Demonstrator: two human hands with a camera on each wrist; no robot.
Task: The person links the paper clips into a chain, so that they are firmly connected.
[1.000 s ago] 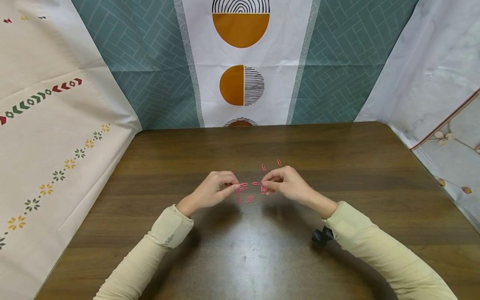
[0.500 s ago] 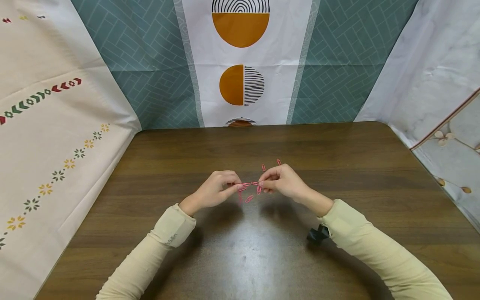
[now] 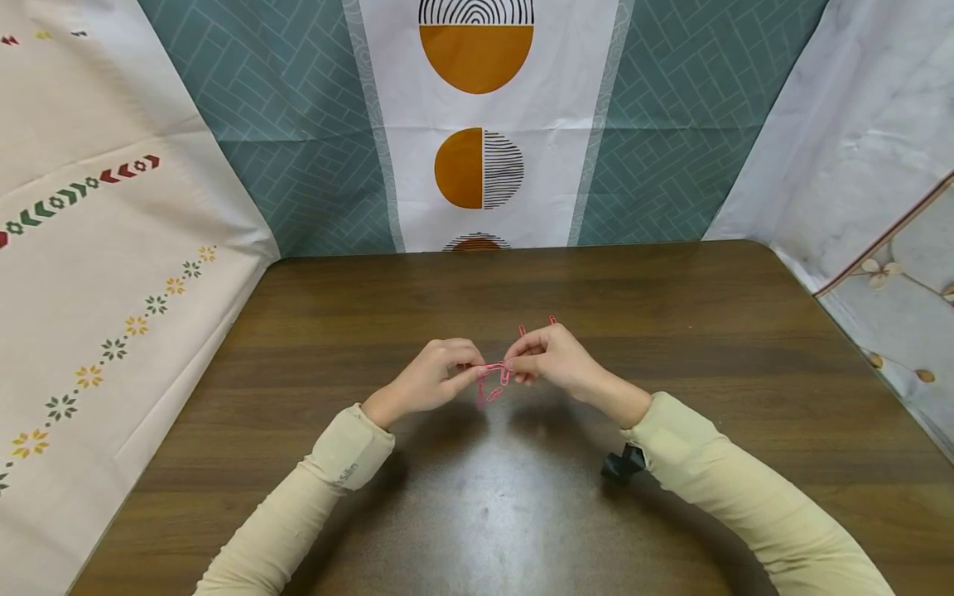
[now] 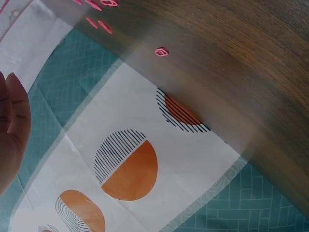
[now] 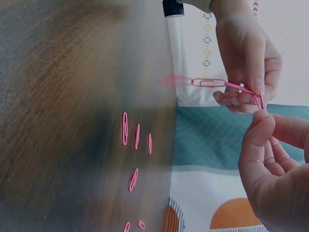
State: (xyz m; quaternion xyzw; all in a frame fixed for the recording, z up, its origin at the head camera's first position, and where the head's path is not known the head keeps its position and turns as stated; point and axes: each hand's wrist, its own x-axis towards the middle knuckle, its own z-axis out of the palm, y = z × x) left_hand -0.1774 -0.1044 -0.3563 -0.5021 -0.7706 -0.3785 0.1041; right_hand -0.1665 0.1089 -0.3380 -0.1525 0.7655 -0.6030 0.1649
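Observation:
In the head view my left hand (image 3: 428,377) pinches a chain of pink paper clips just left of the table's middle. The right wrist view shows this chain (image 5: 209,83) hanging from my left fingers, its far end blurred. My right hand (image 3: 555,360) pinches a single pink paper clip (image 5: 259,100) between thumb and forefinger. That clip meets the end of the chain at the left fingertips; I cannot tell whether the two are linked. Both hands are held above the table, fingertips close together.
Several loose pink paper clips (image 5: 125,128) lie on the brown wooden table (image 3: 671,331), below and beyond the hands. A black wrist device (image 3: 623,463) sticks out under the right cuff. Patterned cloths (image 3: 320,190) hang behind and beside the table.
My right hand has moved left with its paper clip, up to the chain. My left hand has shifted slightly right, so the gap between the fingertips has narrowed.

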